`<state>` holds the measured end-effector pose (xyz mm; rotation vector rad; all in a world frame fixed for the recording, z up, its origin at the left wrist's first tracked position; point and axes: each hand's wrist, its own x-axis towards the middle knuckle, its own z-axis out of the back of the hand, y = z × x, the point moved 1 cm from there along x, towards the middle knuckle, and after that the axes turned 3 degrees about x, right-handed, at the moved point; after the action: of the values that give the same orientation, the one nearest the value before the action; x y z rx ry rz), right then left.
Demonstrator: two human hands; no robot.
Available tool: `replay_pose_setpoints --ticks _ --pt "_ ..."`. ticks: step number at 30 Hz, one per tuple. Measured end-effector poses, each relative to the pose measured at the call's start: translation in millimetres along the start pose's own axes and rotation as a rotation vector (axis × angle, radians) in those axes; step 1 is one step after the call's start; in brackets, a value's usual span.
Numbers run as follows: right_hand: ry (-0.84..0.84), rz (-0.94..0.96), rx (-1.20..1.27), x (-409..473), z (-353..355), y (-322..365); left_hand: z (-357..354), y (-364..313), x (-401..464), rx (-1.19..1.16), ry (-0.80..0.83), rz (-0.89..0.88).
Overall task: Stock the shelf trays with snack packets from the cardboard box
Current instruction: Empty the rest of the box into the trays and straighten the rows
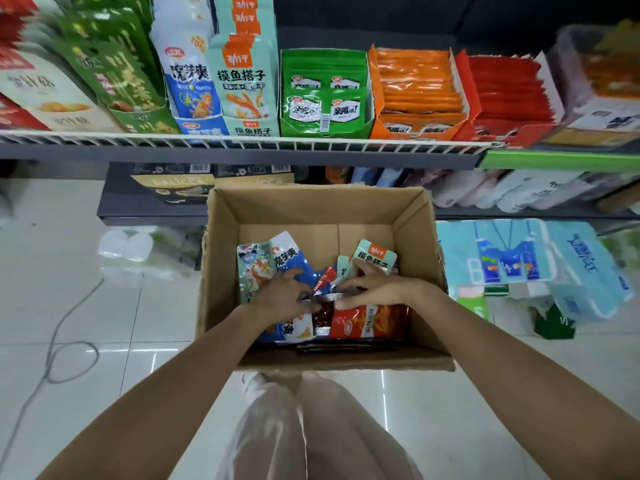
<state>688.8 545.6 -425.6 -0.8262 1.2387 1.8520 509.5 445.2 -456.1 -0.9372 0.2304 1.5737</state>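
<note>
Silvery foil, the top seam of a small dark-red packet (323, 315), sits pinched between both hands low in the cardboard box (322, 209). The left hand (282, 296) has its fingers curled onto the seam's left end, and the right hand (375, 289) grips the right end, its thumb pressing along the foil. Just beyond the right hand a mint-green packet (375, 256) stands tilted against the box wall; beside the left hand lie a blue-and-white packet (291, 252) and a pale one with a cartoon face (252, 268). A red packet (367, 323) lies flat under the right wrist.

This looks like the picking step: sorting through the loose packets and choosing one to lift. Which tray the packet belongs in I cannot tell from its face.

Further out, above the box, the wire-fronted shelf (242, 143) carries the trays: mint-green (247, 81), green (323, 95), orange (417, 95) and red (505, 98), all fairly full already.

The next move, as I judge it, calls for lifting the packet clear without dragging its neighbours, then slotting it upright behind its matching brand.
</note>
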Motion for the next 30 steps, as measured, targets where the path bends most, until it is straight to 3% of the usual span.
replay_pose_setpoints --ticks 3,9,15,18,24,30 --pt "0.0 0.002 -0.155 8 -7 -5 0 -13 11 -0.223 -0.1 0.043" --pt "-0.327 0.101 -0.208 27 -12 -8 -5 -24 35 -0.379 -0.159 0.219" --pt "-0.754 0.071 0.268 18 11 -14 2 -16 27 -0.653 -0.294 0.284" --pt "-0.852 0.082 0.316 10 22 -10 21 -11 12 -0.609 -0.464 0.303" --pt "-0.946 0.273 0.543 -11 46 22 96 -6 -27 -0.499 -0.755 0.111" --pt "-0.928 0.448 0.663 -38 77 89 163 -21 -67 -0.265 -0.889 0.01"
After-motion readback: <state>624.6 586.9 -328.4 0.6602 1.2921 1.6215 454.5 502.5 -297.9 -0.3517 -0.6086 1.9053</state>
